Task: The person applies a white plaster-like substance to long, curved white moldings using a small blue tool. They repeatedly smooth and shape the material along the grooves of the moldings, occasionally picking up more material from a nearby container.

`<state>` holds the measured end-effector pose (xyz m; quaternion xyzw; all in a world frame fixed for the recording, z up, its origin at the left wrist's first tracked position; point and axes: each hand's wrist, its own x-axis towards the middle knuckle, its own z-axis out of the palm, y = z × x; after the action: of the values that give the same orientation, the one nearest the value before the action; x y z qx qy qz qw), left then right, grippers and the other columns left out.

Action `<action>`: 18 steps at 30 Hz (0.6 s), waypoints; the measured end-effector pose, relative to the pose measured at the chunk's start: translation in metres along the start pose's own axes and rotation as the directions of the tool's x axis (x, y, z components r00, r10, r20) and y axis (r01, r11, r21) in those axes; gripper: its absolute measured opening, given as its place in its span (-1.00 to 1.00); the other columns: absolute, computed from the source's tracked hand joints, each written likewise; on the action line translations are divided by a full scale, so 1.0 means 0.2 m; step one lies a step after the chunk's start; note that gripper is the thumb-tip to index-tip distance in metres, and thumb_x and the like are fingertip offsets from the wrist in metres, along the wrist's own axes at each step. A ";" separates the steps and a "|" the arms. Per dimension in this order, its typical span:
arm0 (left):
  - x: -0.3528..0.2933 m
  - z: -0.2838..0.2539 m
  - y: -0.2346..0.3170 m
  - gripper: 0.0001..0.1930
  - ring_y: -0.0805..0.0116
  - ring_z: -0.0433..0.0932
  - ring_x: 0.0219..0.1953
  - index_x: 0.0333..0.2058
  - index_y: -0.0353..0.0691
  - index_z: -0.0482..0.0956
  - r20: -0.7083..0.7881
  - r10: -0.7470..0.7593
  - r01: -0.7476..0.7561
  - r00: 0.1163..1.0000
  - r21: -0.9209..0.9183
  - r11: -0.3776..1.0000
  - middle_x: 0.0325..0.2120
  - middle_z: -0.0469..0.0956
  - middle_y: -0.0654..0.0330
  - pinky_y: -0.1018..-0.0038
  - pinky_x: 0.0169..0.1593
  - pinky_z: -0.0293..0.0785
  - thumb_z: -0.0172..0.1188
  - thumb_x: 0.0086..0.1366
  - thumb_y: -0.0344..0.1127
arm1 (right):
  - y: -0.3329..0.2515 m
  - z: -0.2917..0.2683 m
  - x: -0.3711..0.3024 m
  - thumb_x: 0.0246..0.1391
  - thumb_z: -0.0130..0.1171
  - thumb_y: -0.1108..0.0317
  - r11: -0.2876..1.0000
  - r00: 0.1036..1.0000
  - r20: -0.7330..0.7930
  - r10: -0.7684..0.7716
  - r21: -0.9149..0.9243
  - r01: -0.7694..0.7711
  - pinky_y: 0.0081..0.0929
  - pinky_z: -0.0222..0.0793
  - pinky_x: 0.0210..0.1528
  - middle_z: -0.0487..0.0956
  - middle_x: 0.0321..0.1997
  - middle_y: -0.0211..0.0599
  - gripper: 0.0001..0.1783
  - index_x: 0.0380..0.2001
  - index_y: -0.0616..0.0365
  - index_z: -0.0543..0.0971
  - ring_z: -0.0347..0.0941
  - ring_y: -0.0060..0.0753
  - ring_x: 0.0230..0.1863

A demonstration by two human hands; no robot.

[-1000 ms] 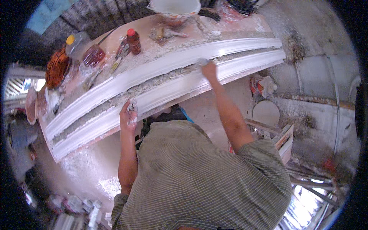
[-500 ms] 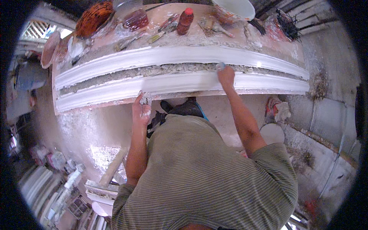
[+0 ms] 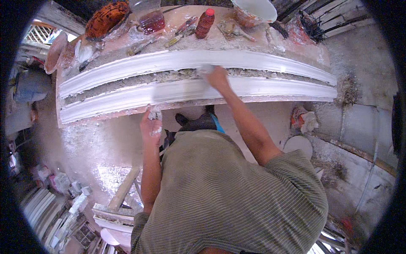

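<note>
Two long white moulding strips, a far one (image 3: pixel 182 58) and a near one (image 3: pixel 114 99), lie side by side across the workbench. Between them runs a rough grey channel (image 3: pixel 139 80) of crumbly material. My right hand (image 3: pixel 218 79) is closed on a small pale, flat tool (image 3: pixel 206 70), smeared by motion, over the channel near the middle of the strips. Just off the bench's near edge, my left hand (image 3: pixel 150 127) holds a whitish lump of plaster-like material (image 3: pixel 154 112), with white smears on its fingers.
Along the bench's far side are an orange-stained bowl (image 3: pixel 107 20), a clear tub of dark red liquid (image 3: pixel 151 22), a red-capped bottle (image 3: pixel 205 23), brushes (image 3: pixel 174 40) and a white basin (image 3: pixel 256 12). A wooden-legged stand (image 3: pixel 123 190) is at lower left; a round stool (image 3: pixel 298 147) is at right.
My right hand has swept left along the channel with the pale tool. My left hand has shifted slightly left and down, still holding the lump.
</note>
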<state>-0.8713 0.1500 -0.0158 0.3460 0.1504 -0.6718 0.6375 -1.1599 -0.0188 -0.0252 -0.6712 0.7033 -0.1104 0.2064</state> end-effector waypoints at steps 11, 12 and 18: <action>-0.08 -0.17 0.17 -0.82 0.29 0.57 -0.41 -0.23 -0.28 0.45 -0.223 0.123 -0.140 0.967 -0.062 0.988 -0.40 0.56 0.10 0.47 -0.34 0.56 -0.02 0.22 -0.38 | 0.47 -0.32 -0.14 -0.25 0.22 0.25 0.906 0.921 -0.109 0.374 -0.169 -0.388 -0.19 0.44 -0.16 0.54 -0.39 0.12 -0.68 -0.48 0.33 0.53 0.51 0.06 -0.28; -0.07 -0.21 0.17 -0.82 0.29 0.57 -0.41 -0.23 -0.28 0.45 -0.184 0.114 -0.122 0.976 -0.030 0.992 -0.40 0.55 0.10 0.47 -0.34 0.56 -0.02 0.22 -0.38 | 0.43 -0.24 -0.14 -0.25 0.21 0.25 0.931 0.945 -0.083 0.318 -0.162 -0.327 -0.17 0.44 -0.15 0.54 -0.38 0.13 -0.68 -0.48 0.34 0.53 0.50 0.07 -0.28; -0.02 -0.06 0.08 -0.81 0.25 0.55 -0.37 -0.24 -0.32 0.46 -0.075 0.033 -0.042 0.997 -0.121 0.992 -0.38 0.54 0.11 0.44 -0.24 0.55 0.01 0.19 -0.39 | -0.11 0.07 -0.13 -0.24 0.16 0.34 0.993 0.987 0.115 0.114 0.022 -0.117 -0.07 0.38 -0.11 0.50 -0.31 0.18 -0.70 -0.40 0.35 0.50 0.44 0.12 -0.21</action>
<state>-0.8518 0.1577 -0.0185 0.3332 0.2081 -0.6362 0.6640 -1.1341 0.0070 -0.0258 -0.6314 0.7265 -0.0700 0.2620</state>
